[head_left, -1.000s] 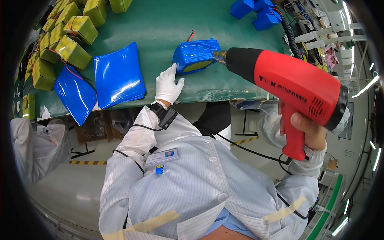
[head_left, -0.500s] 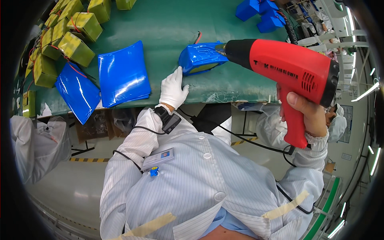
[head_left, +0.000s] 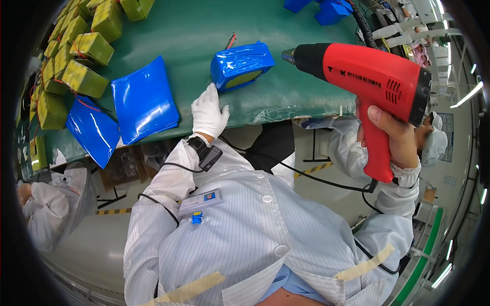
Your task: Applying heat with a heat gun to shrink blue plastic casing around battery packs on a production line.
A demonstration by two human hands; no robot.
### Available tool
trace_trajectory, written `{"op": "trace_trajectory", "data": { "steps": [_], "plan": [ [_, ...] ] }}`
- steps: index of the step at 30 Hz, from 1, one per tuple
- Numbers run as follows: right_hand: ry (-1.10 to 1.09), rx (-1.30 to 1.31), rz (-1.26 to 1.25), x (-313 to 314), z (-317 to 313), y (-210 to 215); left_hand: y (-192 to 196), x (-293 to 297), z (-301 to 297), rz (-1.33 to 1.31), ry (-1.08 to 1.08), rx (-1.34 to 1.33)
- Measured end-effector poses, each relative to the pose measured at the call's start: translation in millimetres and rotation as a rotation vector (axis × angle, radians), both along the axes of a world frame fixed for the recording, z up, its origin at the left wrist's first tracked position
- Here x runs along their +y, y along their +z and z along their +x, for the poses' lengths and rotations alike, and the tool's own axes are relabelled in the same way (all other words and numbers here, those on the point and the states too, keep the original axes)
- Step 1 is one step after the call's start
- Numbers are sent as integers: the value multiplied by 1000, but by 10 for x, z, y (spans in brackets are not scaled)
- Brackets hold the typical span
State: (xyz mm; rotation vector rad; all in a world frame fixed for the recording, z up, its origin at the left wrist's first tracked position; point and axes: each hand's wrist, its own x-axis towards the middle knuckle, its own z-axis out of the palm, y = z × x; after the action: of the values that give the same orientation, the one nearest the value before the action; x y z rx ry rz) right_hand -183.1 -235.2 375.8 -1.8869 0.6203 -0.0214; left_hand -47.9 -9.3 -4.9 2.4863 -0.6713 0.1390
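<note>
My right hand (head_left: 395,133) grips a red heat gun (head_left: 375,69) by its handle, holding it above the bench with the black nozzle aimed left. A small gap separates the nozzle tip from a battery pack (head_left: 242,65) wrapped in shiny, wrinkled blue shrink film. The pack's near side shows a yellow-green patch uncovered by film, and a red wire rises behind it. In a white glove, my left hand (head_left: 208,113) lies with fingers stretched out, its fingertips at the pack's near left corner; whether they touch it I cannot tell.
Blue film sleeves (head_left: 144,99) lie left of my left hand on the green bench (head_left: 178,33). Several yellow-green battery packs (head_left: 84,77) with wires crowd the far left. Blue packs (head_left: 332,11) stand at the back right. A black cord (head_left: 306,176) runs across my front; co-workers sit either side.
The heat gun's nozzle has drawn away from the pack to the right, opening a gap. The whole view has shifted a little. My left hand stays by the pack's corner.
</note>
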Motion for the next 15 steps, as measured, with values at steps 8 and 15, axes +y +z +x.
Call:
{"op": "trace_trajectory", "data": {
  "steps": [8,15],
  "plan": [
    [21,36,18,-92,-141,-19,-52,-9,32,-15,19,-73],
    [157,76,98,-100,-130,-23,-37,28,18,-46,28,-97]
  ]
}}
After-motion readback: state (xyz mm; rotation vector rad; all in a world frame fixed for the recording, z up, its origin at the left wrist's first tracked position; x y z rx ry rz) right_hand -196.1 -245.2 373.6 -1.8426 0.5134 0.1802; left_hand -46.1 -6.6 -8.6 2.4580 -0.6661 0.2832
